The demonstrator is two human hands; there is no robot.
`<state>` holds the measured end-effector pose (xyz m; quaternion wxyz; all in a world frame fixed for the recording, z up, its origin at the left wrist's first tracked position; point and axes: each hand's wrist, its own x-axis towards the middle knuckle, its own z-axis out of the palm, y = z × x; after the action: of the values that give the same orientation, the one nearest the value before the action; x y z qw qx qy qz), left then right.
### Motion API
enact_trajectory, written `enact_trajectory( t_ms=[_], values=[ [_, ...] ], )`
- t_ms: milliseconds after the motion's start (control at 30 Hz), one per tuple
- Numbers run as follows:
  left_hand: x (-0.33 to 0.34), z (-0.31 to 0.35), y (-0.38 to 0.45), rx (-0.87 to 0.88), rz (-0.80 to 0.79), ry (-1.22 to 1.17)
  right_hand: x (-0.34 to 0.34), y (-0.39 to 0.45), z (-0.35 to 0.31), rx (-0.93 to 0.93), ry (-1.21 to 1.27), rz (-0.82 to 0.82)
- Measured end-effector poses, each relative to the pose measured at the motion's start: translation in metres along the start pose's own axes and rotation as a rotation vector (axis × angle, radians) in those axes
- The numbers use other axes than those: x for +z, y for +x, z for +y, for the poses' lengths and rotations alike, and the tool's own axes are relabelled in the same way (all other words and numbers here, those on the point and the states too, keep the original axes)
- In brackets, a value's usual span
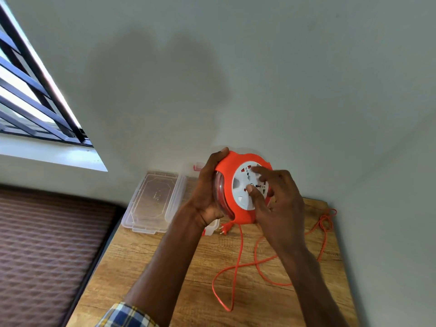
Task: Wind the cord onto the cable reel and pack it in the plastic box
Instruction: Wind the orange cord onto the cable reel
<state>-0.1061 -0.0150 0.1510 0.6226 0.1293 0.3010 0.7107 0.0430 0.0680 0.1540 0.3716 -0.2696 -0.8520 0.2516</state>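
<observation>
1. A pale wall (236, 67) fills the upper part of the view, with a barred window (30, 95) at the upper left.
2. A wooden table (146, 256) stands against the wall; a dark patterned surface (47, 244) lies to its left.
3. A clear plastic box (153, 199) sits at the table's far left corner, near the wall. Whether the flat clear piece seen is the box or its lid cannot be told. A small clear part with red clips (211, 228) shows just behind the left wrist.
4. The orange reel (236, 182) is held up above the table, in front of the wall, its white socket face (243, 190) turned toward the camera.
5. The left hand (207, 190) wraps around the reel's left edge, fingers curled over the rim and thumb at the top, closed firmly on it.
6. The right hand (278, 197) rests on the socket face with 2 fingers spread and pressing on it, half open, not closed around anything.
7. The orange cord (238, 256) hangs from the reel's bottom and lies in loose loops over the table, reaching toward the right edge.
8. The plug (224, 228) lies on the table just below the reel, its 2 pins pointing left.
9. A checked sleeve (125, 315) shows at the bottom edge.
</observation>
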Motion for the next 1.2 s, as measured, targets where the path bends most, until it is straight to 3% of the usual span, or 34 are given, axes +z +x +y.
enact_trajectory(
  t_ms=[133,233,500,733,900,1000,1100,1200],
  values=[
    [-0.007,0.004,-0.002,-0.003,0.014,-0.030,-0.010,0.006,0.017,-0.101,-0.072,-0.247],
    [-0.009,0.004,-0.001,-0.031,-0.007,-0.035,-0.011,0.004,0.019,-0.170,-0.092,-0.322],
    [-0.012,0.002,0.004,-0.050,-0.017,0.009,-0.008,0.005,0.013,-0.136,-0.173,-0.277],
    [-0.001,0.001,0.002,-0.030,-0.047,0.004,0.009,-0.003,-0.010,0.258,-0.072,0.062],
    [0.000,-0.002,-0.001,-0.033,-0.035,-0.009,0.002,-0.003,-0.007,0.094,-0.156,0.049],
    [0.000,0.000,0.000,-0.047,-0.044,-0.007,-0.001,-0.002,-0.001,-0.005,-0.050,0.000],
    [-0.003,0.000,0.001,-0.066,-0.066,-0.023,-0.007,0.001,0.010,0.000,0.134,-0.113],
    [-0.007,0.000,0.000,-0.104,-0.093,-0.052,-0.014,0.001,0.019,-0.060,0.131,-0.271]
  ],
)
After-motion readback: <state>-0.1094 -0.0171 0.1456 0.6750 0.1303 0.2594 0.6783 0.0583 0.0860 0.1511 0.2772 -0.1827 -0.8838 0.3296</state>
